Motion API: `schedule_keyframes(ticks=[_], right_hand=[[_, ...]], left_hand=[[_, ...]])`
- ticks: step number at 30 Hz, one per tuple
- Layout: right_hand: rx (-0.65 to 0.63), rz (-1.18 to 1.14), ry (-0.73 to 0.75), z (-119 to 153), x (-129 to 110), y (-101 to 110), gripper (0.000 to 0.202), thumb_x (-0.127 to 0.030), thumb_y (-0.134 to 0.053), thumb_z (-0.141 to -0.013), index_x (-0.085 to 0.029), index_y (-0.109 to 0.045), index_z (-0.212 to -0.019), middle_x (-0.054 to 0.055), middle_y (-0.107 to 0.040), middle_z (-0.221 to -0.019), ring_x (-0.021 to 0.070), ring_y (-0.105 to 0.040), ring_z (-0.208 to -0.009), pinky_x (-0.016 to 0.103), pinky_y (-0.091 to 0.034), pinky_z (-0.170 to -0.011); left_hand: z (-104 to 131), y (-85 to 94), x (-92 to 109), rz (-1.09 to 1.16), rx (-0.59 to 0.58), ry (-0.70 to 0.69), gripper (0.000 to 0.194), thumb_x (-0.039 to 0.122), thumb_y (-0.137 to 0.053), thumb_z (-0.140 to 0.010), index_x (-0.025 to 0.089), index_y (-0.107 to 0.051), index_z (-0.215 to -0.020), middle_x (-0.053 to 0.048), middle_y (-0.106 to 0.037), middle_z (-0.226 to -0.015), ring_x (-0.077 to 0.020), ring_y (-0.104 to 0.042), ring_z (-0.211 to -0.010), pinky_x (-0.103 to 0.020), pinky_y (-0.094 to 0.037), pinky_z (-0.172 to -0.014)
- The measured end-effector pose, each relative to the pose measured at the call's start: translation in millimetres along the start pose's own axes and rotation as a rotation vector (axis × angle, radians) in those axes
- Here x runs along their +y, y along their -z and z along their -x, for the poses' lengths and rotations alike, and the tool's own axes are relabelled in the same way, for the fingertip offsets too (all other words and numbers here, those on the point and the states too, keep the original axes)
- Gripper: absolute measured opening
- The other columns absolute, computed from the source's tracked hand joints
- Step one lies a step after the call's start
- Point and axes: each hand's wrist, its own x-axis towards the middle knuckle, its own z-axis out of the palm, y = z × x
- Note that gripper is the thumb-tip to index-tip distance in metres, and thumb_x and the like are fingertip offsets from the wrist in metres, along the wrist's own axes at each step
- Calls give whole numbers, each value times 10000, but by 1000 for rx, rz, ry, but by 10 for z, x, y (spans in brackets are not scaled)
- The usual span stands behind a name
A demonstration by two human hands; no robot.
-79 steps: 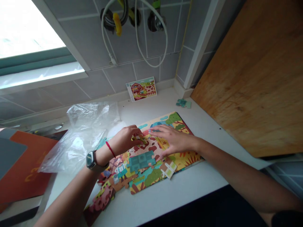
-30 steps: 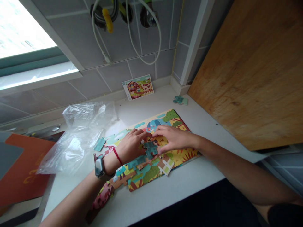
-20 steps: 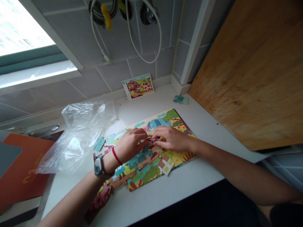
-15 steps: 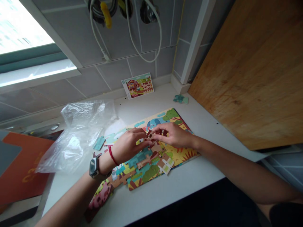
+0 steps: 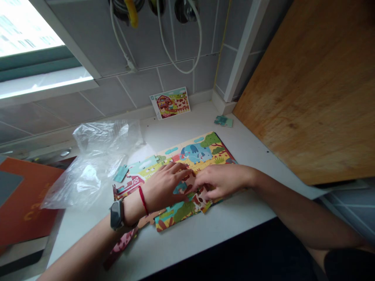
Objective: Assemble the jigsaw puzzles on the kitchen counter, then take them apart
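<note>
A colourful jigsaw puzzle (image 5: 181, 212), partly laid over a finished-looking animal puzzle picture (image 5: 218, 156), lies on the white counter. My left hand (image 5: 168, 181) rests on it with fingers stretched and thumb apart, its fingertips touching a brown-spotted cow piece (image 5: 190, 180). Beside it my right hand (image 5: 219, 180) is closed, bent down on a spotted puzzle piece (image 5: 201, 200) at the near edge; its fingertips are partly hidden. A red barn piece (image 5: 136, 181) shows beyond my left wrist. Pink pieces (image 5: 124, 242) lie below my left forearm.
A picture card (image 5: 170, 103) leans against the tiled wall. Green pieces (image 5: 223, 121) lie at the back right, and a teal piece (image 5: 120, 173) lies left beside a clear plastic bag (image 5: 96, 168). An orange box (image 5: 26, 199) stands left, a wooden board (image 5: 310, 93) right.
Both hands have come down and nearer from the middle of the puzzle. The cow piece they held between them is now down among the others, and my right hand has moved to the near edge.
</note>
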Motion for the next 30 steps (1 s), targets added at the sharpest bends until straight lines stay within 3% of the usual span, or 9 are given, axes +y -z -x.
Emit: schedule_keyframes(ticks=[5,10,14,18,23,27,30], right_hand=[[62,134,-52,0,-49,-108,619,-357,-934,-733,-186,-699,-1279,115,-713,-1249,286,-665,-1126,337,-518,-885],[168,267,-101,-15,-182,-207,377,-299,-884,-801,-176,-695,-1103,116,-685,-1156,276,-646,-1066,350,-526,-853],[104,300,-135,-32,-264,-226,336,-292,-861,-826,-177,-644,-1055,104,-685,-1103,260,-647,-1022,330,-514,-813],[49,113,-167,-11,-249,-163,319,-213,-837,-847,-218,-639,-1097,40,-723,-1058,197,-681,-917,271,-479,-725],[232,-171,-259,-5,-73,-46,377,-199,-875,-800,-219,-677,-1120,4,-738,-980,181,-695,-910,270,-481,-790],[354,-140,-447,-75,36,-44,507,-198,-915,-726,-202,-661,-1165,-9,-679,-888,180,-644,-834,273,-445,-728],[381,-158,-465,-130,56,-77,462,-200,-907,-725,-188,-669,-1121,5,-674,-932,172,-631,-851,275,-449,-751]], left_hand=[[-80,-63,59,-36,16,95,585,413,-859,-820,234,-635,-1330,-112,-659,-1233,-319,-620,-1100,-509,-542,-985],[-132,-54,61,13,-13,117,471,359,-862,-816,219,-679,-1227,-101,-671,-1178,-311,-606,-1091,-479,-521,-966],[-153,-99,31,73,15,146,470,324,-899,-761,219,-691,-1170,-94,-671,-1170,-314,-607,-1104,-465,-505,-952],[-158,-166,14,138,77,146,399,333,-881,-767,223,-689,-1099,-85,-659,-1162,-309,-601,-1113,-447,-491,-942],[-159,-186,3,143,80,205,418,280,-903,-707,198,-664,-1040,-77,-665,-1091,-303,-596,-1043,-412,-466,-862],[-153,-176,-6,185,75,203,395,284,-918,-697,212,-645,-974,-40,-680,-982,-282,-584,-995,-370,-433,-818],[-143,-175,7,181,84,206,380,289,-911,-712,210,-613,-933,-33,-677,-932,-264,-582,-952,-342,-413,-773]])
